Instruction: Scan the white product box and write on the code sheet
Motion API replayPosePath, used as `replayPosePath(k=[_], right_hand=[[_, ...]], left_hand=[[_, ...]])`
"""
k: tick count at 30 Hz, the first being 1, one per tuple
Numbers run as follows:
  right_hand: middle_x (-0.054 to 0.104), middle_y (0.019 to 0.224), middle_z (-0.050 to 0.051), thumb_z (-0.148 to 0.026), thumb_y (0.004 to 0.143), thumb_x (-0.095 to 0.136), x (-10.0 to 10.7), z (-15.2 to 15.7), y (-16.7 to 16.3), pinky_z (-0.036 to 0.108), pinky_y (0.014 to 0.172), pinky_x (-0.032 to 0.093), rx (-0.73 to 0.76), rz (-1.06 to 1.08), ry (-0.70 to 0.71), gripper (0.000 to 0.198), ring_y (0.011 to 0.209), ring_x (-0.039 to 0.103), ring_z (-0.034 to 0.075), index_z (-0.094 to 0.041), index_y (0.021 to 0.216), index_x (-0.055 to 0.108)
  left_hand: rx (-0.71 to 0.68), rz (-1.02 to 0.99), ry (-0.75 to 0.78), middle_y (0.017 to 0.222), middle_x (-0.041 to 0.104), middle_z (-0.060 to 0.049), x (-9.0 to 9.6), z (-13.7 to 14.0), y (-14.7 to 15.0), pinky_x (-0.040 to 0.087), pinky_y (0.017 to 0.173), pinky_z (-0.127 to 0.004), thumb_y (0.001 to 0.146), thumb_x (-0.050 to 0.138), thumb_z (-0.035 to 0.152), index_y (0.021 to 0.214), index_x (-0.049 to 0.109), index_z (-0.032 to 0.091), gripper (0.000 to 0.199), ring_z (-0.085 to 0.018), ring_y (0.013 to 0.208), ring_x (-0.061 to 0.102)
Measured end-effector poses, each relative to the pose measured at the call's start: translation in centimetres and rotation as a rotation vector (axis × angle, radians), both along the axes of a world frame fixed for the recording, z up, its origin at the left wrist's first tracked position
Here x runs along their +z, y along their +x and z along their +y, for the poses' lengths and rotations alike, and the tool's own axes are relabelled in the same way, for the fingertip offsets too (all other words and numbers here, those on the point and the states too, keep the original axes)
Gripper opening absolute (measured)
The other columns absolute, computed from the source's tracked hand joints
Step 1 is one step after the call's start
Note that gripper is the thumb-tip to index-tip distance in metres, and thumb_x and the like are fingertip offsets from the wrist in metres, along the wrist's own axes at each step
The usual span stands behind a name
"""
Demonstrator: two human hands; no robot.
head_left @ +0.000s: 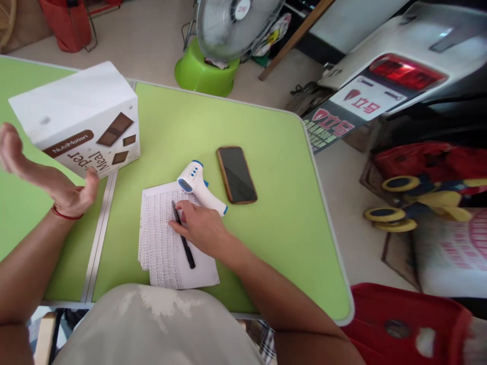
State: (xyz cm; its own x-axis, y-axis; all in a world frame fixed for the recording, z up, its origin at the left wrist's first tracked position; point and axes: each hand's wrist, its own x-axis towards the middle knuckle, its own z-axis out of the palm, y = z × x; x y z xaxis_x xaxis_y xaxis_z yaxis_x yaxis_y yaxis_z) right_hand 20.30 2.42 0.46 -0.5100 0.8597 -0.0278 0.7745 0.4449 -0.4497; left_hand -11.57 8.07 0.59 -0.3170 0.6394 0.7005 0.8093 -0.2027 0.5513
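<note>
My left hand (64,185) is raised in front of a white carton (72,101) printed "NutriMotion" with brown bars; its fingers are spread and it holds nothing. A red string circles that wrist. Over the papers (163,248) covered in small handwritten-looking marks, my right hand (201,225) has its curled fingers and thumb on a black pen (186,248), which lies slanted across the sheets. Just beyond that hand, a white and blue infrared thermometer (201,190) rests partly on the paper. To its right lies a smartphone (238,175) in a brown-edged case, screen dark.
The green folding table (281,228) has a metal edge and a centre seam. Past its far edge, a fan (236,25) stands at a green stool (205,73). A white scooter (399,66) is at right, above yellow-and-blue toy-like parts (418,203) and a red chair (411,324).
</note>
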Motion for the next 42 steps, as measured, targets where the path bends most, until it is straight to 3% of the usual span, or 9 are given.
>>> replayPosePath(k=[2,3,7,9,12,14,20,29,42], right_hand=[[0.062,0.07,0.004,-0.024,0.084,0.052,-0.1,0.2,-0.1,0.027,0.052,0.027,0.012,0.051,-0.013,0.014,0.058,0.049,0.015,-0.021,0.096,0.059],[0.062,0.071,0.003,-0.021,0.084,0.05,-0.1,0.4,0.0,0.028,0.054,0.03,0.017,0.117,-0.017,0.016,0.06,0.05,0.015,-0.022,0.096,0.06],[0.062,0.08,0.003,-0.027,0.088,0.043,0.1,1.5,0.2,0.033,0.065,0.042,-0.024,0.579,-0.156,0.02,0.07,0.054,0.016,-0.025,0.097,0.061],[0.06,0.083,0.003,-0.033,0.088,0.044,-0.2,1.9,0.2,0.035,0.068,0.045,-0.069,0.808,-0.277,0.022,0.072,0.055,0.017,-0.026,0.103,0.058],[0.056,0.083,0.002,-0.04,0.083,0.057,-0.9,1.9,-0.1,0.036,0.069,0.047,-0.078,0.996,-0.381,0.035,0.075,0.055,0.018,-0.027,0.115,0.052],[0.055,0.081,0.001,-0.04,0.081,0.064,-1.4,1.5,-0.2,0.036,0.07,0.048,-0.089,1.0,-0.357,0.04,0.075,0.054,0.017,-0.028,0.116,0.05],[0.06,0.078,0.002,-0.039,0.092,0.049,-2.2,0.6,-0.1,0.037,0.07,0.048,-0.131,0.847,-0.198,0.022,0.072,0.056,0.017,-0.026,0.095,0.066],[0.065,0.073,-0.001,-0.014,0.077,0.058,-1.7,0.5,-0.7,0.028,0.06,0.05,-0.223,0.738,0.095,0.011,0.065,0.06,0.013,-0.022,0.081,0.063],[0.056,0.062,-0.005,-0.008,0.078,0.057,-1.9,0.8,-0.9,0.024,0.053,0.044,-0.109,0.753,0.161,0.015,0.054,0.052,0.009,-0.022,0.074,0.056]], left_hand=[[0.075,0.228,0.258,0.135,0.017,-0.008,-1.1,-0.8,0.2,0.003,0.116,-0.057,0.025,0.066,0.082,0.126,0.021,0.033,0.121,-0.046,0.137,0.004],[0.031,0.235,0.232,0.132,0.023,-0.006,-1.5,-1.4,0.8,0.005,0.115,-0.06,0.028,0.07,0.074,0.122,0.029,0.033,0.111,-0.045,0.135,0.015],[-0.47,0.261,-0.129,0.113,0.052,-0.002,-1.2,-4.2,5.0,0.018,0.114,-0.06,0.051,0.078,0.045,0.098,0.056,0.032,0.053,-0.036,0.118,0.046],[-0.745,0.391,-0.244,0.115,0.059,-0.001,-0.3,-4.9,6.7,0.025,0.112,-0.057,0.066,0.074,0.04,0.1,0.062,0.034,0.037,-0.032,0.114,0.052],[-0.956,0.433,-0.412,0.129,0.057,-0.005,0.7,-4.7,7.7,0.025,0.113,-0.056,0.078,0.07,0.043,0.111,0.063,0.031,0.035,-0.033,0.123,0.047],[-1.024,0.396,-0.503,0.135,0.053,-0.007,0.7,-4.3,7.6,0.02,0.114,-0.058,0.078,0.07,0.05,0.114,0.063,0.029,0.042,-0.036,0.129,0.041],[-1.078,0.388,-0.666,0.139,0.051,-0.007,-0.2,-3.9,7.2,0.018,0.113,-0.057,0.08,0.067,0.056,0.114,0.064,0.03,0.043,-0.037,0.132,0.036],[-1.082,0.578,-0.484,0.137,0.049,-0.014,-0.3,-3.9,7.2,0.026,0.11,-0.058,0.091,0.056,0.053,0.121,0.059,0.022,0.043,-0.035,0.131,0.038],[-1.082,0.619,-0.473,0.137,0.048,-0.015,-0.4,-4.0,7.2,0.027,0.11,-0.06,0.092,0.055,0.052,0.12,0.058,0.019,0.044,-0.034,0.127,0.043]])
